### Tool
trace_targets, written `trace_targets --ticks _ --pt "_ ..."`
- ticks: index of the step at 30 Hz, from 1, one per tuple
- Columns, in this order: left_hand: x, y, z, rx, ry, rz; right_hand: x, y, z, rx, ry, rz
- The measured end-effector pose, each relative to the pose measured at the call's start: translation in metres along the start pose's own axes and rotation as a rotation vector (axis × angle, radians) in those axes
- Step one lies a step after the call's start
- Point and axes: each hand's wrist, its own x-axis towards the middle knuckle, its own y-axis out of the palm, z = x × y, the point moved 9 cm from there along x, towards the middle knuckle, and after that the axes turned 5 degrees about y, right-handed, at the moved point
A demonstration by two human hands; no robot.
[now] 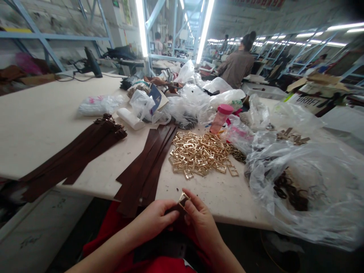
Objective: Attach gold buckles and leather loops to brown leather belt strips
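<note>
Close to the table's front edge, my right hand point(197, 210) pinches a gold rectangular buckle point(183, 198) between thumb and fingers. My left hand point(162, 214) is closed on the end of a dark brown leather strap point(180, 208), which meets the buckle between both hands. Whether the strap passes through the buckle is too small to tell. Beyond my hands lies a heap of gold buckles point(199, 151). Left of the heap, a fanned stack of brown leather straps point(148, 163) hangs slightly over the front edge.
A bundle of brown straps with buckles point(76, 155) lies at left. A pink-lidded bottle point(220, 118) stands behind the heap. Clear plastic bags point(309, 193) with dark hardware fill the right side of the table point(42, 106). A person point(239, 62) sits farther back.
</note>
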Motion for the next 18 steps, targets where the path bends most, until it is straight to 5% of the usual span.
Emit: trace_targets --ticks 6,15,18 --pt "0.003 -0.001 -0.004 -0.028 0.032 -0.075 0.002 -0.006 0.001 0.029 -0.020 -0.066" --pt "0.002 -0.013 -0.004 -0.044 0.044 -0.156 0.003 0.018 -0.012 0.100 0.068 0.100" --pt "0.000 -0.011 0.006 -0.018 -0.007 -0.113 0.002 0.013 -0.004 0.160 0.071 0.047"
